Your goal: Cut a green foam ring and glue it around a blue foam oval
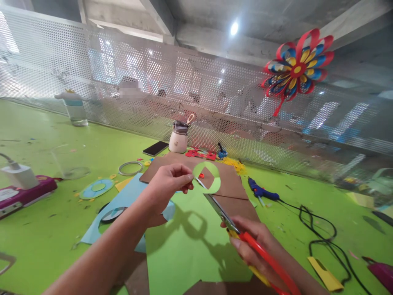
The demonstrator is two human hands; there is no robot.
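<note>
My left hand (167, 184) pinches the left edge of a light green paper ring (217, 182), which has an angular hole in its middle. In my right hand (254, 241) are scissors (219, 209) with red and yellow handles. Their blades point up and left, reaching the ring's lower edge close to my left fingertips; whether they touch the paper I cannot tell. Below both hands lies a light green paper sheet (178, 254) on brown cardboard (233, 184). A light blue cut sheet (123, 200) with round openings lies under my left forearm.
At the back stand a white bottle (178, 141) and a phone (156, 148). A blue glue gun (262, 190) with a looping black cord lies on the right. A power strip (39, 188) sits at left. A red paper flower (297, 67) hangs before the perforated metal screen (147, 98).
</note>
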